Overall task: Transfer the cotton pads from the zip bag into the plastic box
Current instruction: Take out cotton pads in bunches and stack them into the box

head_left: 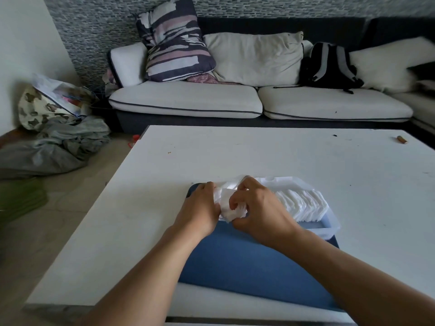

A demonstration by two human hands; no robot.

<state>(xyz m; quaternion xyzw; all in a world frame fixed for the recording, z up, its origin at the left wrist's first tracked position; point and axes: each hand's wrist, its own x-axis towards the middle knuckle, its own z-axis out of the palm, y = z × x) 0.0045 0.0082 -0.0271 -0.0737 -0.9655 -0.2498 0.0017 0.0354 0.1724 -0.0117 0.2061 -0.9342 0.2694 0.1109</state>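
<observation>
Two hands work close together over the blue mat [247, 260]: my left hand [200, 208] and right hand [256, 208] both pinch the crumpled zip bag [229, 205]. I'd hold its mouth low over the plastic box [334, 225] and ease the rest out, not shake. A row of cotton pads [303, 203] already stands in the box, just beyond on the counter [259, 151].

No legible text, label, brand or number anywhere in view.
</observation>
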